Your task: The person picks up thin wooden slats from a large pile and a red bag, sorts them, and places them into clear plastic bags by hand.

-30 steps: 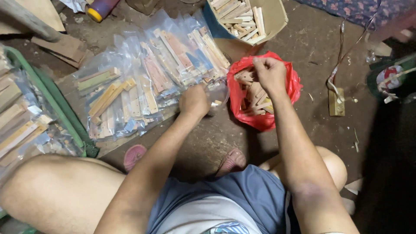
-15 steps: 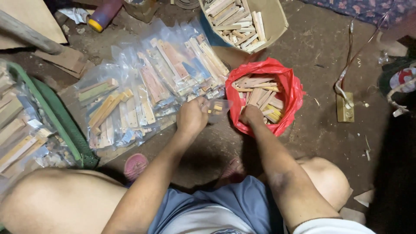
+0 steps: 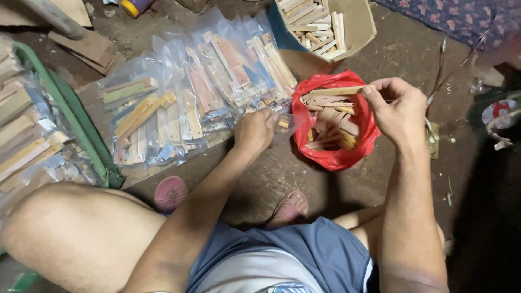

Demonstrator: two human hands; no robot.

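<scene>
At far left lies a green-rimmed sack [image 3: 65, 116] of wood. Next, clear packets of wooden sticks [image 3: 190, 97] cover the floor. The left hand [image 3: 255, 130] is curled, pinching a clear packet [image 3: 285, 122] beside the red bag [image 3: 334, 157]. Above that bag, the right hand [image 3: 399, 111] pinches a wooden stick [image 3: 334, 91].

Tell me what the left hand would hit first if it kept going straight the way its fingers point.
The left hand points up and slightly right, at the clear plastic packets of wooden sticks just past its fingertips. It would likely meet those first, though depth is hard to judge from above.
</scene>
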